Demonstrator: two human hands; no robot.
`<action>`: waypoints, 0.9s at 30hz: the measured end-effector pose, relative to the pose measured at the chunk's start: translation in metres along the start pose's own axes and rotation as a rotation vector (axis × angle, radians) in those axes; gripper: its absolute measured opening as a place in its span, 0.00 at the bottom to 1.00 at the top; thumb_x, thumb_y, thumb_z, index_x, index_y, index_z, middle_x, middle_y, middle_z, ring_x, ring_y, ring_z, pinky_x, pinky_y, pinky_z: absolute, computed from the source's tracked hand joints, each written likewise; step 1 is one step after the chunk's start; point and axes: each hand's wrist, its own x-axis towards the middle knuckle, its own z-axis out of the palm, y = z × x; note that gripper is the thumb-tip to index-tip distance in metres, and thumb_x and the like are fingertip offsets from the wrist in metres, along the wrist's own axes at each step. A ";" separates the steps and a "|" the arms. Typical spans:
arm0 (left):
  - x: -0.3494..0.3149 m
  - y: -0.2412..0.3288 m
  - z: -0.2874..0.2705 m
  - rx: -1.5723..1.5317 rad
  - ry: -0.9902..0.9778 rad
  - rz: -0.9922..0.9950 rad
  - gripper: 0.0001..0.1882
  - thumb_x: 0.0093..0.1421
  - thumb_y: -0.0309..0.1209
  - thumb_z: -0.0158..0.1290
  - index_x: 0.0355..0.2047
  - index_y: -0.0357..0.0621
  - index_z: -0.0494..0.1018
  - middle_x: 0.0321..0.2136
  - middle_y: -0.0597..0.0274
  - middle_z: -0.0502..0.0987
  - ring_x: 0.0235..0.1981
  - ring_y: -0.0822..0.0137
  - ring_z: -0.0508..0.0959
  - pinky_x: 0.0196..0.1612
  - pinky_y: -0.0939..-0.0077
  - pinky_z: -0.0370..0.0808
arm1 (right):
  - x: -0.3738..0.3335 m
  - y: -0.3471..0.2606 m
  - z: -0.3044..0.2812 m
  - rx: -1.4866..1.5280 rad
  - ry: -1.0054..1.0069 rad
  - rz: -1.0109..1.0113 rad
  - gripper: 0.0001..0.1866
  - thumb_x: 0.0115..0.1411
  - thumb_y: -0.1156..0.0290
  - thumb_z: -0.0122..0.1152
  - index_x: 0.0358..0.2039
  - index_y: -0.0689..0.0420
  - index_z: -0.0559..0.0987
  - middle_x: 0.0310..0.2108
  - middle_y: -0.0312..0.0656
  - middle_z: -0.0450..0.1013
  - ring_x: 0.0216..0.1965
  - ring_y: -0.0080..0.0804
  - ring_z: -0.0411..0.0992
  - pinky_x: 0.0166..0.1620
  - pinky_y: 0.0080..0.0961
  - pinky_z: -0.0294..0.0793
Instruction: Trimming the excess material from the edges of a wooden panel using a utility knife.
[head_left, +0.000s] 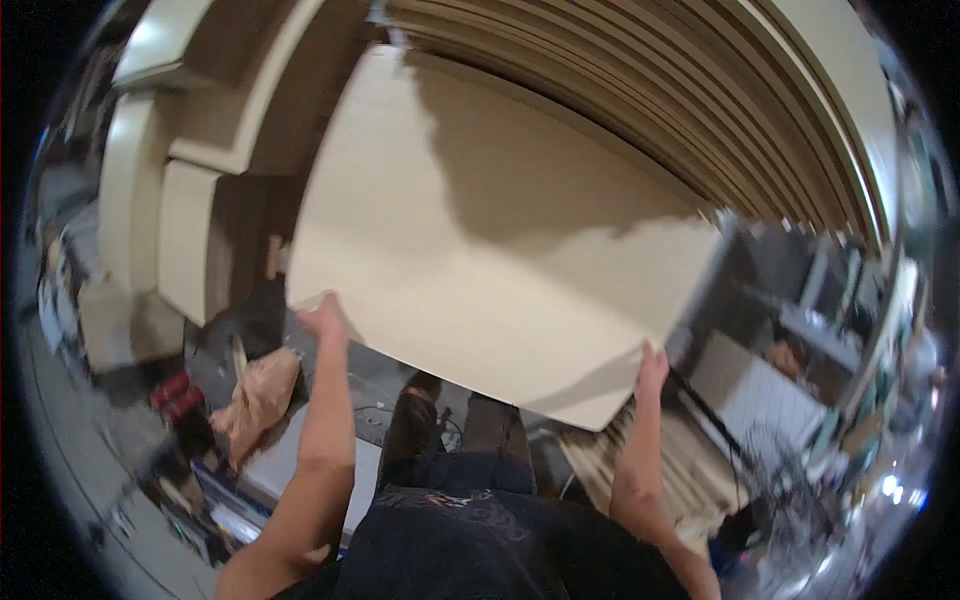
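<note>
A large cream-coloured flat board (490, 270) spans the middle of the head view, tilted, with its far edge close to a row of upright boards. My left hand (322, 318) grips its near left corner. On the near right side, my right hand (652, 372) is closed around the edge, thumb toward the top face. The fingers of both hands are partly hidden behind the board. A dark shadow lies across the board's far right part.
Several upright boards (640, 90) stand in a row at the far right. Pale panels (185, 240) stand at the left. A crumpled brown bag (258, 400) lies at the lower left. At the lower right are a wire-caged fan (785, 480) and a white panel (755, 385).
</note>
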 end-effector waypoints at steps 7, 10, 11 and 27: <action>-0.013 0.022 0.005 -0.211 0.012 -0.072 0.33 0.45 0.20 0.59 0.51 0.38 0.56 0.46 0.52 0.69 0.42 0.59 0.73 0.46 0.67 0.73 | -0.017 -0.030 0.014 0.101 -0.022 -0.038 0.23 0.61 0.65 0.54 0.51 0.66 0.66 0.46 0.43 0.69 0.45 0.30 0.67 0.47 0.25 0.66; 0.006 0.017 -0.008 -0.179 -0.172 0.004 0.33 0.45 0.20 0.60 0.50 0.37 0.56 0.46 0.53 0.69 0.43 0.60 0.73 0.46 0.68 0.72 | -0.024 -0.042 0.021 0.121 -0.040 -0.055 0.22 0.61 0.65 0.53 0.51 0.66 0.66 0.46 0.43 0.69 0.44 0.30 0.67 0.47 0.25 0.66; 0.008 0.016 -0.009 -0.179 -0.166 0.008 0.33 0.45 0.20 0.60 0.50 0.37 0.56 0.46 0.53 0.69 0.43 0.60 0.73 0.46 0.68 0.72 | -0.026 -0.046 0.025 0.132 -0.042 -0.079 0.22 0.61 0.65 0.53 0.51 0.66 0.66 0.46 0.43 0.69 0.44 0.30 0.67 0.47 0.25 0.66; -0.024 -0.038 -0.070 -0.004 -0.342 -0.146 0.28 0.50 0.41 0.59 0.45 0.32 0.68 0.41 0.53 0.73 0.44 0.63 0.72 0.47 0.70 0.68 | -0.054 0.003 0.014 -0.255 0.151 -0.035 0.30 0.60 0.61 0.53 0.55 0.68 0.59 0.48 0.49 0.66 0.44 0.36 0.69 0.43 0.29 0.71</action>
